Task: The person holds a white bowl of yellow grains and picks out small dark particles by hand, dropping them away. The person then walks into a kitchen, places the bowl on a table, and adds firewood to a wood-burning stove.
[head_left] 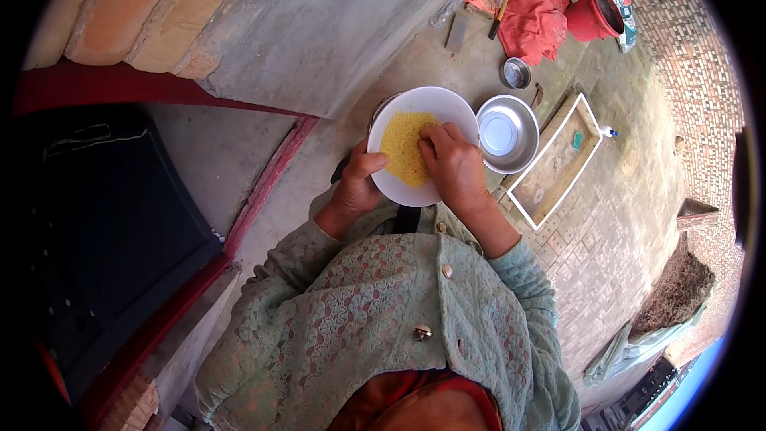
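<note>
A white bowl [435,100] is held in front of me, with a layer of small yellow grain [404,148] spread over its bottom. My left hand [356,185] grips the bowl's left side, its thumb over the rim and its other fingers hidden underneath. Over the right half of the bowl, my right hand [458,166] is closed, with curled fingertips pinched together in the grain. How much grain they hold is hidden.
To the right of the bowl stands a wide steel basin [530,132], with a small metal bowl [515,73] beyond it. A white-edged rectangular tray [531,219] lies farther right. Red cloth [533,20] and a red bucket [589,20] are at the back. A doorway with a dark curtain [112,215] is at left.
</note>
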Demonstrator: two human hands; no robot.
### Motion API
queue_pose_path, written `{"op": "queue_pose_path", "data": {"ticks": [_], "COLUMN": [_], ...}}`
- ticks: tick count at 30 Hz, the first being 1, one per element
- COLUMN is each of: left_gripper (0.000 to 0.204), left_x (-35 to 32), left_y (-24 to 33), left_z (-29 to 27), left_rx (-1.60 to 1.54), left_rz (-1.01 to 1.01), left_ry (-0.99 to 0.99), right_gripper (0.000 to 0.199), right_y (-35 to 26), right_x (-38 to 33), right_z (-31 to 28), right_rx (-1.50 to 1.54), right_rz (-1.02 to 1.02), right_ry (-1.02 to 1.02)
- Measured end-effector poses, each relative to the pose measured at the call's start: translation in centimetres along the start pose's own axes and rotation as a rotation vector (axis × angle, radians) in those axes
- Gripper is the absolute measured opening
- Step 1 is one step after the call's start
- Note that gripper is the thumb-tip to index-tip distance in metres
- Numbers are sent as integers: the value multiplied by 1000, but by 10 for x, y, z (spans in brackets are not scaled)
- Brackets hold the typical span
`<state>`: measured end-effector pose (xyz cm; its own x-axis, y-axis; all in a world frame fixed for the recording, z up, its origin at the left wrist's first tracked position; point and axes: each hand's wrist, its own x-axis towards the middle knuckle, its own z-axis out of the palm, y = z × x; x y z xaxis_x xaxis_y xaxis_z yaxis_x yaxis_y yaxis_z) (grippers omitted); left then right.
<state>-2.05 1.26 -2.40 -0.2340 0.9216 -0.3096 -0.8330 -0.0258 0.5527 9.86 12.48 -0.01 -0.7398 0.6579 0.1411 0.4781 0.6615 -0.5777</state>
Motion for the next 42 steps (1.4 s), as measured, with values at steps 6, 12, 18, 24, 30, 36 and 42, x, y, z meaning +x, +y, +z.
{"op": "queue_pose_path", "data": {"ticks": [6, 12, 18, 24, 30, 36, 42], "left_gripper": [67, 66, 65, 65, 66, 67, 67], "left_x": [0, 2, 2, 1, 1, 1, 2], "left_y": [2, -2, -4, -2, -3, -3, -3], "left_z": [1, -7, -6, -4, -2, -2, 1], "left_rx": [-27, -60, -51, -28, -32, -29, -34], "left_rz": [10, 14, 15, 7, 5, -9, 0], "left_ry": [7, -24, -38, -29, -28, -37, -24], "right_gripper": [8, 18, 25, 27, 28, 24, 10], "right_y": [2, 5, 20, 23, 23, 23, 14], "right_x": [-4, -11, -13, -16, -17, -19, -24], "right_z": [-14, -32, -36, -39, -39, -38, -28], "right_rx": [308, 980, 1342, 1385, 1378, 1231, 191], "right_rz": [88, 514, 661, 759, 801, 761, 192], "right_ry": [28, -81, -176, -240, -252, -270, -14]}}
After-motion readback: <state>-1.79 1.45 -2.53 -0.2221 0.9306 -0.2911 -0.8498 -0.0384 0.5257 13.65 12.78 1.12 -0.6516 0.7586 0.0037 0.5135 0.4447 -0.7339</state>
